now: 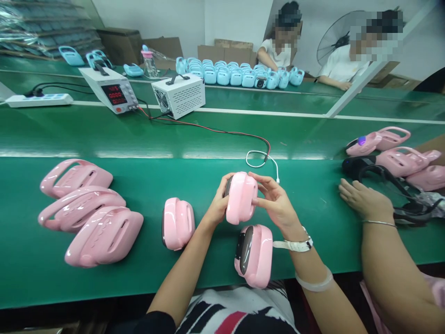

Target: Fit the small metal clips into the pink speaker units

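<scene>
On the green workbench (146, 195), both hands hold one pink device (241, 197) raised just above the surface: left hand (218, 204) fingers curl around its left side, right hand (274, 202) fingertips pinch its right edge.

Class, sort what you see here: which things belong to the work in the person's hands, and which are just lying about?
In hand: pink case, held by left hand and right hand; two more pink cases; white cable.

Lying about: power strip; blue cases; water bottle; fan.
</scene>
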A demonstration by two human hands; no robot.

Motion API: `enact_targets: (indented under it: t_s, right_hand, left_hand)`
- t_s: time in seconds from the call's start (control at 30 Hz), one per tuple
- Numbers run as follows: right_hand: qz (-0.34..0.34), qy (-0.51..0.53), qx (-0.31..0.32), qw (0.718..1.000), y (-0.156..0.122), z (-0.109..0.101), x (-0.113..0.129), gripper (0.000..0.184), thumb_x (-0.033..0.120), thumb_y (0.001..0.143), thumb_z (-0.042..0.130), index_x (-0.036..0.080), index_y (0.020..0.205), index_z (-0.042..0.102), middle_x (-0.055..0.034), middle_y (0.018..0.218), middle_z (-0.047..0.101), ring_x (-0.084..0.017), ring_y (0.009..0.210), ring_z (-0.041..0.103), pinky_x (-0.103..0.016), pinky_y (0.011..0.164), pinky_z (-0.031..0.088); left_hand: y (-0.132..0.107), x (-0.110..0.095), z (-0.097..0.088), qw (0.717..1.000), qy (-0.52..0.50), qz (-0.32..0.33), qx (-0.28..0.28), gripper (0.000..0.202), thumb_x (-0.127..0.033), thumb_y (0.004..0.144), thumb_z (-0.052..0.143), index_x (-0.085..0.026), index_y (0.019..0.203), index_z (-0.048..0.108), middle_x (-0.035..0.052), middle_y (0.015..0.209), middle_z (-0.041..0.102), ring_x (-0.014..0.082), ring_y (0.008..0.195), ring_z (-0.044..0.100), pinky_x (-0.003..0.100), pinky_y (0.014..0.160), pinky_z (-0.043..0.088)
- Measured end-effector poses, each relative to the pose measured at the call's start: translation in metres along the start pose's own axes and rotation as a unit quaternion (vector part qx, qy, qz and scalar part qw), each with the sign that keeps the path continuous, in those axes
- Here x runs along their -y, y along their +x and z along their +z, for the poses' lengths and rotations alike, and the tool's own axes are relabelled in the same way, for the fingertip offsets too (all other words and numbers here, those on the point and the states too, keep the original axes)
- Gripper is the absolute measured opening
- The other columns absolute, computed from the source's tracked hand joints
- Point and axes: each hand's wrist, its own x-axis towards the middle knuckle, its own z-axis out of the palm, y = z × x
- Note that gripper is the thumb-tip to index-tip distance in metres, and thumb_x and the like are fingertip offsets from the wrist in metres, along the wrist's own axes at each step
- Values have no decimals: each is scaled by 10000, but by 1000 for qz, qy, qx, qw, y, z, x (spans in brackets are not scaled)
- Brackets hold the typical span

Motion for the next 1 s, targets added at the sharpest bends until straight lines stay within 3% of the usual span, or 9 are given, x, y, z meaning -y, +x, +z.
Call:
enact_targets:
  t_s: [0.27, 0.7, 1.0]
  right_hand:
    - [11, 4, -4, 1000, 0, 1, 3, 491, 262, 575, 903, 302, 1019, 696, -31, 1308, 633, -264, 1218, 548, -452, 1003, 494]
    - [12, 0, -9, 1000, -1, 2, 4, 466, 257, 565, 903, 306, 979, 694, -23, 1288, 645, -257, 1206, 553, -439, 979, 513]
    - [10, 6, -8, 1000, -2, 0, 2, 471, 262, 568, 906, 311, 986, 694, -22, 1283, 646, -256, 1212, 548, -449, 1007, 489]
  left_hand:
    - [-1, -3, -1, 998, 44, 40, 30, 524, -290, 664, 731, -200, 1161, 591, 49, 1174, 611, 250, 1062, 538, 319, 896, 434]
    - [-3, -11, 4, 997, 67, 36, 17, 512, -300, 625, 717, -206, 1113, 593, 51, 1129, 608, 260, 1017, 537, 336, 866, 433]
    - [-5, -9, 4, 998, 60, 28, 12, 531, -297, 620, 730, -214, 1126, 591, 45, 1168, 588, 267, 1090, 528, 332, 924, 427]
